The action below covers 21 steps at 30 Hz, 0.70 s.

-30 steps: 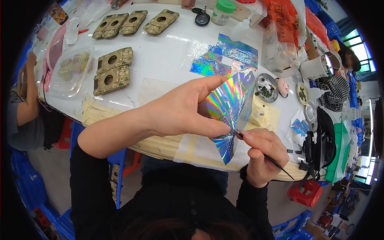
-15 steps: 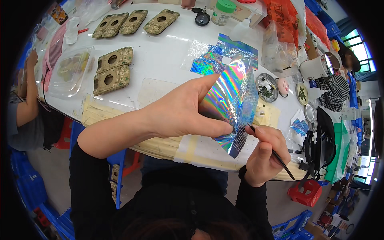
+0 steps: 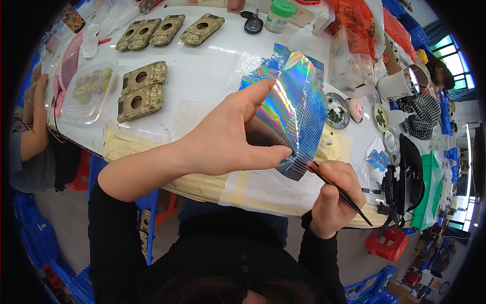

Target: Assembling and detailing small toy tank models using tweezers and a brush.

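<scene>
A shiny holographic sheet (image 3: 301,109), dotted with rows of small marks, is pinched and bent in my left hand (image 3: 223,137), whose thumb presses on its near part. Thin black tweezers (image 3: 340,191), or a similarly slim pointed tool, are gripped in my right hand (image 3: 336,195). The tool's tip meets the sheet's lower right edge; whether it holds anything is too small to tell. More holographic sheet (image 3: 314,66) lies flat on the table behind. Two camouflage-patterned shells (image 3: 144,76) with round holes lie left of my hands.
More camouflage shells (image 3: 201,29) lie at the back left. A clear plastic box (image 3: 88,96) stands at the left edge. Right of the sheet are a round metal dish (image 3: 337,110) with small dark pieces and a black bag (image 3: 409,175). Another person's arm (image 3: 34,116) is at far left.
The sheet's near end has shifted up and its face is turned more toward me. The tool's tip has moved slightly left and up along the edge.
</scene>
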Tool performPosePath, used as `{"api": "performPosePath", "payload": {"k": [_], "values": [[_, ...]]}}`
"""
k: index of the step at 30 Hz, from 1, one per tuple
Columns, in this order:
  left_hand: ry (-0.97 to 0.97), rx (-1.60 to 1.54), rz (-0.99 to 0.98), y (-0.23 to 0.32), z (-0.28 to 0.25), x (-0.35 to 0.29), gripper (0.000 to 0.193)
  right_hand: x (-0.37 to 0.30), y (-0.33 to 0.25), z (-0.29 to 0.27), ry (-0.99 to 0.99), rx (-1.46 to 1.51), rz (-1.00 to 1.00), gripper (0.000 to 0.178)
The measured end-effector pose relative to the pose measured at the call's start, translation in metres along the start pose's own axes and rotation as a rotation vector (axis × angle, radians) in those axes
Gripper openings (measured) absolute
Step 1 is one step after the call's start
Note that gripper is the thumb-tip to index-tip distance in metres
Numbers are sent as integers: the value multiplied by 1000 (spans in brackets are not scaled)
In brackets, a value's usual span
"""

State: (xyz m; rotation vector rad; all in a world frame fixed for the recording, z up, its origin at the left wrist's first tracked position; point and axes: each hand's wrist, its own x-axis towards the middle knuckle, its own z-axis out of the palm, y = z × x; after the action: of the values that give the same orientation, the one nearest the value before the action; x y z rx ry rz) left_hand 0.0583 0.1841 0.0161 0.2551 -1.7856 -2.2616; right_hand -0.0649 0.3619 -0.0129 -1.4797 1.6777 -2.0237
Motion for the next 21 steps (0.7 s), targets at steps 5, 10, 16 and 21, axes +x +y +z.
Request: {"api": "performPosePath", "payload": {"k": [5,10,16,21], "values": [[46,11,27,-5,0,-2,70,0,1,-2,-51,-27,-25,31],[65,4,69,-2,-4,4,70,-3,-2,-6,-89,-78,-28,27],[152,61,150,-10,-12,3,62,-21,-3,-24,-257,-468,-128,22],[189,111,149,-14,-12,8,57,-45,8,-42,-338,-710,-94,25]]}}
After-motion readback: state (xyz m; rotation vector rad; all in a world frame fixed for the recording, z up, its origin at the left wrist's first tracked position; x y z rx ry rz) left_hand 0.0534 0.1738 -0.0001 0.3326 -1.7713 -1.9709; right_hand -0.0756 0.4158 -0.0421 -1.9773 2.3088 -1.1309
